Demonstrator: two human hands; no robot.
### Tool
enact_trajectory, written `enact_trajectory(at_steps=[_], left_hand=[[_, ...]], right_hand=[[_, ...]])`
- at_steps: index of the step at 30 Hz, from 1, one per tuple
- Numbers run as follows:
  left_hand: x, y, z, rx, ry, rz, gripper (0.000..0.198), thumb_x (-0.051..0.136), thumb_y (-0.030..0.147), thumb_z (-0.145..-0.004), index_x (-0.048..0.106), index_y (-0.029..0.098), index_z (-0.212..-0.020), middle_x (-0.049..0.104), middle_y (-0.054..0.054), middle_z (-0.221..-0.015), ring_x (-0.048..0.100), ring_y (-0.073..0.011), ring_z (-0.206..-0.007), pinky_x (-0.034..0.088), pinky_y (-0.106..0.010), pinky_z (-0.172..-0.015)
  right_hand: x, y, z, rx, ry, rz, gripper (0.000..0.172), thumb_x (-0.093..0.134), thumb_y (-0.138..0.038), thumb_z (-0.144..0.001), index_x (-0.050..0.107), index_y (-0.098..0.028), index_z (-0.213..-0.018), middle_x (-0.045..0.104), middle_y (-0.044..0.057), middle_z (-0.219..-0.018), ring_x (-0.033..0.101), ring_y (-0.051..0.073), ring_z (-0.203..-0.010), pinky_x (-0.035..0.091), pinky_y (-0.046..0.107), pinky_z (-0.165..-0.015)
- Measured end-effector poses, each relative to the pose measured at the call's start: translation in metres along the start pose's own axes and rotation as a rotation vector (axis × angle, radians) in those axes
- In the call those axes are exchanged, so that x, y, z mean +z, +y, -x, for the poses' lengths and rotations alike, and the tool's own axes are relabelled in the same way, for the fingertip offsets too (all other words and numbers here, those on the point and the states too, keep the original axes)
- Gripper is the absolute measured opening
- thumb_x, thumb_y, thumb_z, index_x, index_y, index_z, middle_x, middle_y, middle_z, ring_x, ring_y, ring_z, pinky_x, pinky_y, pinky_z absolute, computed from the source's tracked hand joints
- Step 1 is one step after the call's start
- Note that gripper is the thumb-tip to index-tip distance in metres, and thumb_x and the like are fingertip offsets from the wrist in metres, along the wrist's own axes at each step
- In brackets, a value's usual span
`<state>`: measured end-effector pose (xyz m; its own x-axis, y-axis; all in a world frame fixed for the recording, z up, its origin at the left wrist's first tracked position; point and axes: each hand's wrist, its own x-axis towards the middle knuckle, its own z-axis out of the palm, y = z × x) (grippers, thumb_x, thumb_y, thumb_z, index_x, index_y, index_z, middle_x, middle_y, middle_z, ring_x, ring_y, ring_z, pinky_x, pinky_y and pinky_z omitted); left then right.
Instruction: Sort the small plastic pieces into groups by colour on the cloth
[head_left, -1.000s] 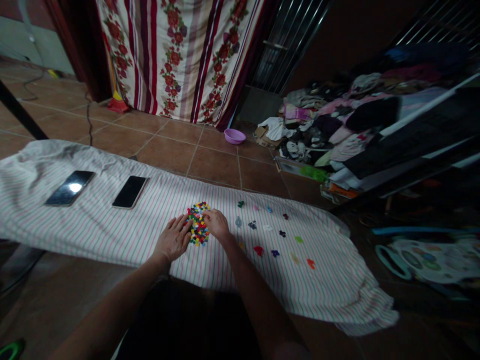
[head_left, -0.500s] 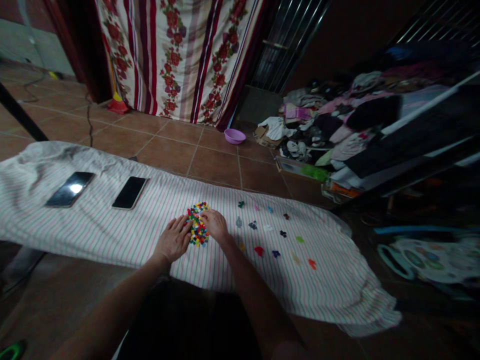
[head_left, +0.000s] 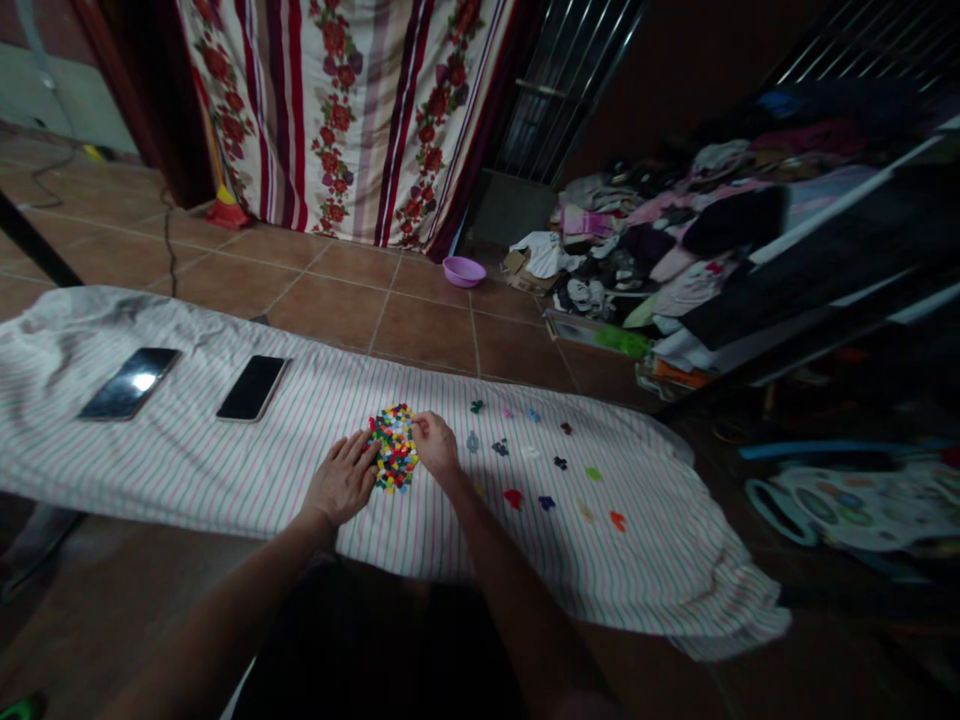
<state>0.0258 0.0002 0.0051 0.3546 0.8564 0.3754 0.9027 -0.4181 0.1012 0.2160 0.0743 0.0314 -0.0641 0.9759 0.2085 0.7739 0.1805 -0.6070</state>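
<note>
A small patch of joined multicoloured puzzle pieces (head_left: 393, 450) lies on a striped cloth (head_left: 225, 460). My left hand (head_left: 341, 485) rests flat at its left edge, fingers stretched out and touching the pieces. My right hand (head_left: 436, 445) sits at the patch's right edge with fingers curled down onto the pieces; whether it pinches one is hidden. Loose coloured pieces (head_left: 525, 470) are scattered on the cloth to the right of my hands.
Two dark phones, one (head_left: 251, 388) and another (head_left: 129, 383), lie on the cloth to the left. Beyond is tiled floor with a purple bowl (head_left: 463, 271), a floral curtain (head_left: 352, 110) and a heap of clothes (head_left: 675, 250) at the right.
Both hands stay at the patch of pieces; the right hand's fingers have shifted slightly at its right edge. The view has drifted a little.
</note>
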Motion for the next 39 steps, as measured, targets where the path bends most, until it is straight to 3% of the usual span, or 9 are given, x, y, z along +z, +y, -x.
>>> enact_trajectory(at_steps=[9,19,29,39], left_hand=[[0.001,-0.002,0.000,0.009,0.005,-0.009,0.046,0.033,0.035,-0.095,0.053,0.016,-0.132,0.047,-0.013,-0.143,0.044,-0.0259,-0.133,0.037,-0.044,-0.107],[0.006,-0.004,0.002,0.038,0.024,-0.019,0.048,0.032,0.035,-0.095,0.051,0.015,-0.133,0.047,-0.014,-0.143,0.045,-0.0263,-0.132,0.037,-0.045,-0.107],[0.006,-0.005,0.002,0.062,0.061,-0.048,0.047,0.034,0.035,-0.095,0.051,0.015,-0.134,0.049,-0.015,-0.142,0.047,-0.0271,-0.130,0.040,-0.045,-0.104],[0.005,-0.005,0.003,0.073,0.048,-0.056,0.047,0.034,0.034,-0.095,0.050,0.015,-0.134,0.046,-0.015,-0.144,0.045,-0.0267,-0.132,0.039,-0.045,-0.106]], right_hand=[[-0.028,0.032,0.004,-0.016,0.050,-0.038,0.017,0.051,-0.018,-0.081,0.065,-0.021,-0.089,0.064,0.003,-0.087,0.060,0.014,-0.078,0.047,0.025,-0.077],[-0.094,0.119,0.003,0.143,0.331,-0.017,0.021,0.050,-0.025,-0.072,0.066,-0.018,-0.085,0.067,0.006,-0.081,0.061,0.017,-0.073,0.049,0.029,-0.073],[-0.169,0.182,0.001,0.548,0.398,0.270,0.026,0.054,-0.022,-0.072,0.071,-0.019,-0.091,0.066,0.005,-0.081,0.057,0.018,-0.075,0.041,0.026,-0.069],[-0.193,0.216,-0.008,0.760,0.377,0.279,0.025,0.054,-0.019,-0.074,0.072,-0.020,-0.091,0.068,0.006,-0.084,0.058,0.018,-0.072,0.040,0.027,-0.067]])
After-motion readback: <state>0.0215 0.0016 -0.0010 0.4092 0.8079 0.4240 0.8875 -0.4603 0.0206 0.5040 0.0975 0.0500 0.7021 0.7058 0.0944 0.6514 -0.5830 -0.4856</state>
